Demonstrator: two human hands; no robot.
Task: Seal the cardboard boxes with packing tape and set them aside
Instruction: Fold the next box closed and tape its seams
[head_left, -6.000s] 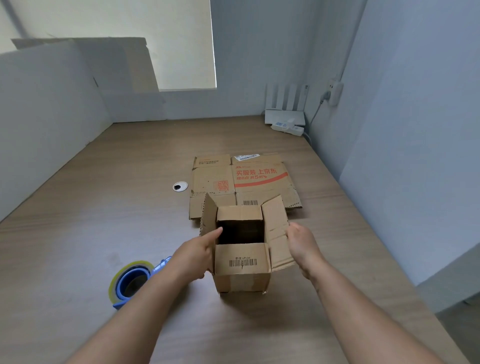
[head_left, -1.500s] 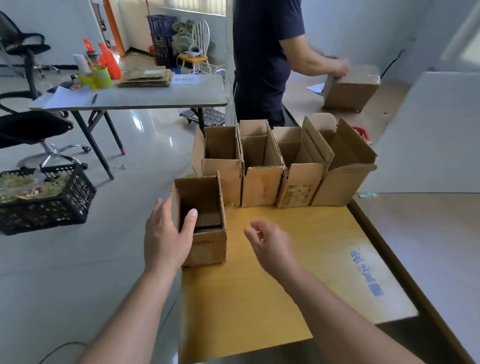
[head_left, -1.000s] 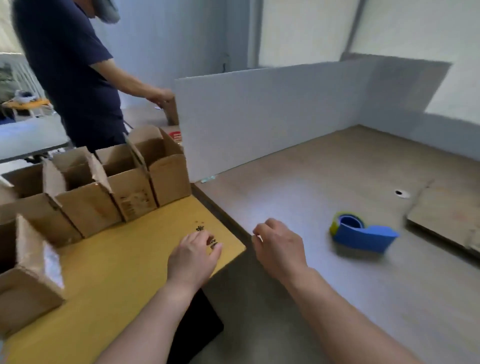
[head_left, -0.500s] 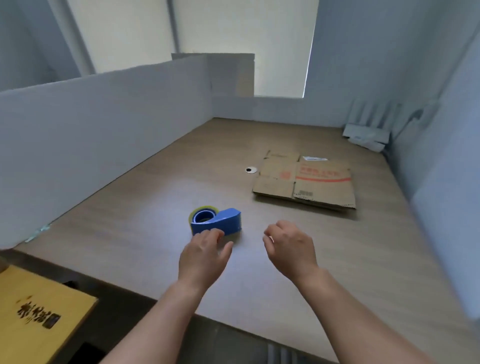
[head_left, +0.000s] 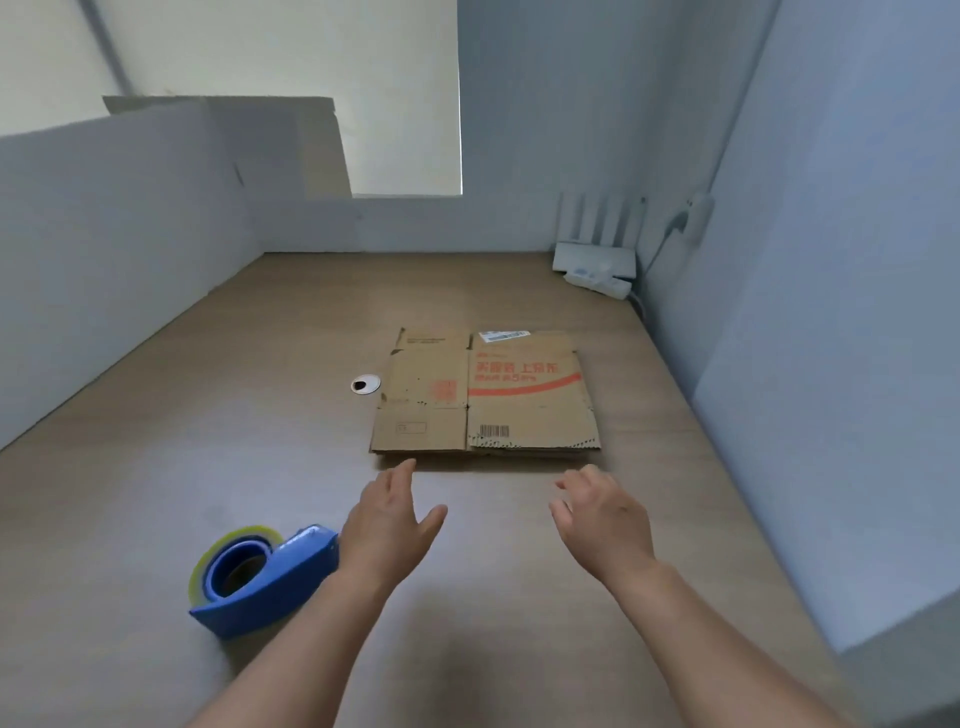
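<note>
Here we list the items in order of size. The wooden surface (head_left: 234, 426) fills the middle of the view and carries everything below. A white partition (head_left: 104, 249) stands along its left edge and continues along the far edge. A pale wall (head_left: 831, 364) closes the right side.

The flattened cardboard box (head_left: 483, 400) lies at the centre of the surface, printed face up. We note red lettering and a red band on its right half, a barcode close to its near edge and a white label at its far edge.

Both forearms reach in from the near edge. The left grip (head_left: 387, 525), a bare hand, hovers just short of the box's near left corner, with fingers straight, thumb spread, holding nothing. The right grip (head_left: 602, 519) hovers just short of the near right corner, with fingers loosely curled, holding nothing. We cannot tell whether either grip touches the surface.

The blue tape dispenser (head_left: 296, 577) lies at the near left, with a yellowish tape roll (head_left: 228, 538) at its left end. Its right end sits just beside the left wrist, and we cannot tell whether they touch.

A white router (head_left: 595, 257) with upright antennas stands in the far right corner, with a white power strip (head_left: 597, 283) just beside it on the near side. A small round grommet (head_left: 365, 384) sits in the surface just left of the box.
</note>
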